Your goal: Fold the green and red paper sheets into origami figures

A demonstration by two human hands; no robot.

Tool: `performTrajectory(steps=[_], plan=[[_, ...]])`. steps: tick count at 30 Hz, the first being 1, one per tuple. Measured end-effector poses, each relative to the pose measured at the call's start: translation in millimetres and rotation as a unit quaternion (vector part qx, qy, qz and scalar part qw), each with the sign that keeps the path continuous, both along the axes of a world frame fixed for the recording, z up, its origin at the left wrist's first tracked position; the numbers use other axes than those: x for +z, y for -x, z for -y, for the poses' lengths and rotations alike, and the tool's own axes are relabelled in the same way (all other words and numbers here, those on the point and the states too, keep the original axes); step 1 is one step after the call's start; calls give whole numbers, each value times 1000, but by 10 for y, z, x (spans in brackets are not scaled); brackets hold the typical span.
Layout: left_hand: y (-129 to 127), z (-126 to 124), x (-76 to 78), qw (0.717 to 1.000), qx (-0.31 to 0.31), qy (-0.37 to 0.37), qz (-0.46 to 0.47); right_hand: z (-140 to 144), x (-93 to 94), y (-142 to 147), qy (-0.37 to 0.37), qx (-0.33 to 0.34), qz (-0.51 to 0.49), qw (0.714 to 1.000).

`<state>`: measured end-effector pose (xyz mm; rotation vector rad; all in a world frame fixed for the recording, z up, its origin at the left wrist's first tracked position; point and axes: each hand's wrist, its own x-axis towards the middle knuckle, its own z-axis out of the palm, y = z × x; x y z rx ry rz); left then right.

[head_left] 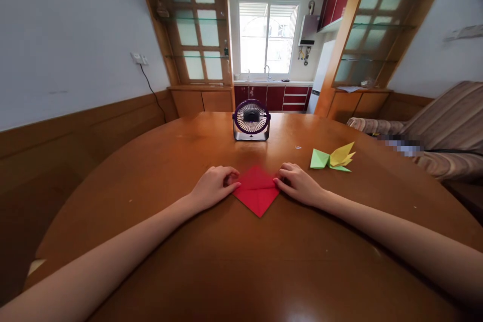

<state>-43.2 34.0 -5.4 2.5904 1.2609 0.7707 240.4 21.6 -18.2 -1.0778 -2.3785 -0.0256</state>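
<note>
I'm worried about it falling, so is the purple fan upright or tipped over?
Upright: the purple fan stands with its silver base on the table and its round grille above.

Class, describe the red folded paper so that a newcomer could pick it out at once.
Start at the brown wooden table and find the purple-rimmed fan on it. Nearer the viewer, between the left hand and the right hand, lies the red folded paper, one corner pointing towards the viewer. Its red sets it apart from the green-and-yellow folded paper to the right.
</note>
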Motion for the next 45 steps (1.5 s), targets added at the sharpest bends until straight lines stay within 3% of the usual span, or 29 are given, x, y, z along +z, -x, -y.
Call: performTrajectory(steps=[7,10,15,21,24,29,37,41,45], plan=[[-129,62,-84,990,-68,-112,-56,-9,-14,29,-23,-20,37,999],[-244,116,-124,985,-122,-80,-95,-10,-14,42,-27,-24,43,998],[-367,161,-107,968,-169,41,-179,-2,-13,51,-28,-35,47,998],[-375,125,-95,958,-169,86,-214,7,-20,50,-76,-24,58,995],[-377,115,-94,956,-166,95,-221,30,-10,42,-121,52,79,988],[-378,118,-85,958,-169,92,-212,58,-6,10,-113,165,91,975],[-475,43,-116,976,-71,107,-178,51,43,25,-89,169,133,973],[-464,-22,-141,984,-59,97,-134,57,64,43,-83,155,170,970],[-425,-66,-178,983,-65,72,-156,54,30,35,-60,161,138,975]])
